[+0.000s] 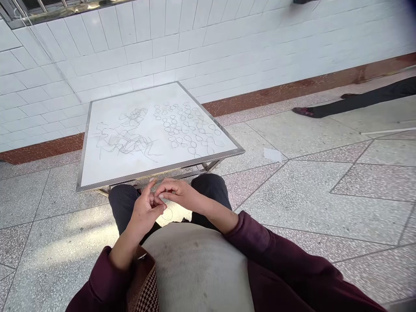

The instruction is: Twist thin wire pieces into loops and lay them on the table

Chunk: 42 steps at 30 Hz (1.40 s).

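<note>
My left hand (146, 210) and my right hand (183, 195) meet above my lap, just short of the table's front edge. A thin, dark wire loop (167, 213) hangs below the fingertips. Its upper part is hidden among my fingers. The left thumb and fingers pinch it, while the right thumb and forefinger are pressed together close to the left fingers. On the white table lie a loose tangle of thin wires (133, 143) to the left and several rows of figure-eight wire loops (188, 125) to the right.
The metal-edged table (107, 173) stands by a white tiled wall (146, 56). Another person's leg (354, 104) stretches over the floor at the right. A pale slip of paper (273, 154) lies on the floor beside the table.
</note>
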{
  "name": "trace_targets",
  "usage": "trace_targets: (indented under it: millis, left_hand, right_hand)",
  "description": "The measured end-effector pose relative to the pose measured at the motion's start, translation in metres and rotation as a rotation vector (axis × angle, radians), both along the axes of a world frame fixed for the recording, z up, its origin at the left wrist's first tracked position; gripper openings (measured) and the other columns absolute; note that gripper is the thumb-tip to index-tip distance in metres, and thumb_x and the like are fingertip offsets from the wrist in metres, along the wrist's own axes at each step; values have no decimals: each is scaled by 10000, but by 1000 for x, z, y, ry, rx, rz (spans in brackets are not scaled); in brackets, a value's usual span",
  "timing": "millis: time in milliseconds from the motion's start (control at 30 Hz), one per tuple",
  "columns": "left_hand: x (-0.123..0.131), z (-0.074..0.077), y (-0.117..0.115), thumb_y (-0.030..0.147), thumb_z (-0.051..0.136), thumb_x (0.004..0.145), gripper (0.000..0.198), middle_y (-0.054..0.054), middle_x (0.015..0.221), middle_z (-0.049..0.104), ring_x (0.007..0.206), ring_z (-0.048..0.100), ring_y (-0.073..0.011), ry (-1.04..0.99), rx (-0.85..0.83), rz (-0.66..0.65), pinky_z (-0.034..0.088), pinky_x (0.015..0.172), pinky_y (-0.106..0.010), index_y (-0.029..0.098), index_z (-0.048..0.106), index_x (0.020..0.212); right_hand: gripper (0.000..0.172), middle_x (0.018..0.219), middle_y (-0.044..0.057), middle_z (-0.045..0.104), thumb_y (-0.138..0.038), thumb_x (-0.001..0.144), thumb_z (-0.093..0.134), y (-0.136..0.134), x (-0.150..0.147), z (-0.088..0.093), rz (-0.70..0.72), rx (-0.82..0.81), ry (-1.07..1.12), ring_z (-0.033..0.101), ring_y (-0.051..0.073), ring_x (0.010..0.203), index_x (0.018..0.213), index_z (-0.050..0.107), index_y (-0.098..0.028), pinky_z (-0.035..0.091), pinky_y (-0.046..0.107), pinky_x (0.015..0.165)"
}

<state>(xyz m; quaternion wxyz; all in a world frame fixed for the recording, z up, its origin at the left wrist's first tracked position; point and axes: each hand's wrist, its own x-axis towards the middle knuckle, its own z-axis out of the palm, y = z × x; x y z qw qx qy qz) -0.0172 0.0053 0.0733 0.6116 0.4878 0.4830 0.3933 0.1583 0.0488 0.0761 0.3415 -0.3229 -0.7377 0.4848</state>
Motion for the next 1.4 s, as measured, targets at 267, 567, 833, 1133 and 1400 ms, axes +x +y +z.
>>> trace_targets:
  millis: [267, 567, 833, 1133, 1400]
  left_hand:
    - [-1, -6, 1, 118, 672, 702, 780, 37, 695, 606, 649, 558, -127, 52, 87, -24, 457, 665, -274, 177, 439, 1444]
    - [0, -14, 1, 120, 667, 709, 792, 41, 691, 600, 658, 572, -134, 68, 100, 19, 463, 662, -276, 180, 412, 1456]
    - [1, -16, 0, 127, 644, 740, 773, 47, 692, 569, 670, 558, -130, 127, 137, 13, 468, 674, -274, 177, 393, 1469]
    - [-1, -12, 1, 135, 667, 726, 748, 47, 670, 593, 608, 541, -116, 77, 91, 10, 440, 615, -257, 159, 434, 1437]
    - [-8, -7, 1, 237, 739, 740, 781, 34, 682, 606, 580, 557, -119, -23, 26, 85, 424, 537, -239, 154, 411, 1443]
  right_hand:
    - [195, 809, 28, 561, -266, 957, 506, -9, -11, -12, -135, 121, -36, 532, 187, 783, 823, 645, -235, 429, 334, 734]
    - [116, 808, 19, 597, -124, 869, 604, -13, -16, -17, -219, 104, -55, 564, 182, 792, 842, 645, -229, 442, 316, 722]
    - [155, 802, 15, 590, -79, 884, 555, -18, -20, -16, -260, 163, -115, 545, 174, 798, 809, 583, -212, 432, 303, 722]
    - [134, 790, 4, 560, -331, 924, 556, -13, -16, -21, -311, -175, 113, 496, 154, 710, 884, 605, -213, 407, 303, 671]
    - [327, 819, 6, 587, -519, 893, 606, -15, -2, -19, -139, -514, 374, 534, 132, 723, 967, 620, -201, 410, 278, 653]
